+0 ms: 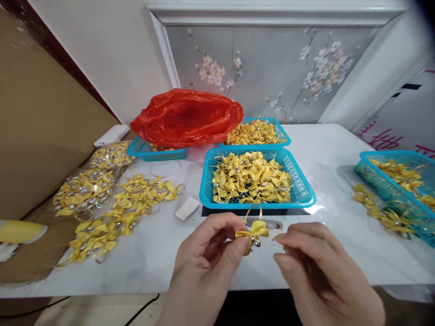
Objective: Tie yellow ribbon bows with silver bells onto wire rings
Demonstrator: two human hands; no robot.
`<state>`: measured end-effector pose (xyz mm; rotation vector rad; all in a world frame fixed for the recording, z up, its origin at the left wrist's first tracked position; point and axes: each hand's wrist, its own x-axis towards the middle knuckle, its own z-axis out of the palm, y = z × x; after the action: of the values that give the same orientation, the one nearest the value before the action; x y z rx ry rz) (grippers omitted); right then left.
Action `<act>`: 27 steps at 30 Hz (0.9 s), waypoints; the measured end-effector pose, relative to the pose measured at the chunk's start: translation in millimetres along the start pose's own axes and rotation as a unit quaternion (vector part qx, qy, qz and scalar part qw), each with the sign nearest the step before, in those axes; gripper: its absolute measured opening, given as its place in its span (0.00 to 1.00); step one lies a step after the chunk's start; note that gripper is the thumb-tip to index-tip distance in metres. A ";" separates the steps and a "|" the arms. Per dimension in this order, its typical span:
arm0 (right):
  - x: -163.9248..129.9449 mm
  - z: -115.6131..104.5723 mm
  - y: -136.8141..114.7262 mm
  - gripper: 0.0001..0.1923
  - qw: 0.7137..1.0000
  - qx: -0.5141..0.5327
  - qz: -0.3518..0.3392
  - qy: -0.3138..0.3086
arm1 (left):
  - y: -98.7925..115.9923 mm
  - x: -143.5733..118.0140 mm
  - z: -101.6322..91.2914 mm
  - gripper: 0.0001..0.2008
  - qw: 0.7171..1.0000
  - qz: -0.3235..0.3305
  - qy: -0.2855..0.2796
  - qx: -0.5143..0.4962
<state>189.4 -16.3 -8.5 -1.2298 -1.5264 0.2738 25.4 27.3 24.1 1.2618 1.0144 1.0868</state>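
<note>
Just in front of the table's near edge, my left hand (210,267) pinches a yellow ribbon bow (257,230) between thumb and index finger. Small silver bells (255,242) hang at its middle, and a thin golden loop rises above it. A little to the right, my right hand (322,267) has its fingers curled, with a narrow gap between thumb and index fingertip. A faint pale line shows in that gap, too fine to identify. Behind the bow lies a flat metal piece (272,224), partly hidden. Similar bows fill the blue basket (204,192) straight ahead.
Loose bows (127,203) are strewn at the left beside bagged ones (84,192). A red plastic bag (186,115) covers part of a blue basket (163,155). Another blue basket (288,138) stands behind, and one (380,181) at the right. A white paper piece (187,208) lies mid-table.
</note>
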 end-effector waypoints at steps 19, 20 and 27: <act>6.5 12.8 -2.3 0.04 0.980 0.170 0.080 -0.060 | -3.3 -2.3 3.4 0.15 0.936 0.232 0.059 0.257; 6.2 13.3 -3.3 0.04 0.981 0.168 0.081 -0.058 | -4.6 -2.6 2.4 0.15 0.933 0.237 0.062 0.262; 5.5 13.5 -6.3 0.04 0.983 0.159 0.072 -0.056 | -5.3 -9.2 -1.2 0.15 0.925 0.274 0.058 0.255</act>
<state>175.5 -9.0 -5.7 -1.0837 -1.4244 0.6652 22.6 18.6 18.6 2.0077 1.1051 1.3803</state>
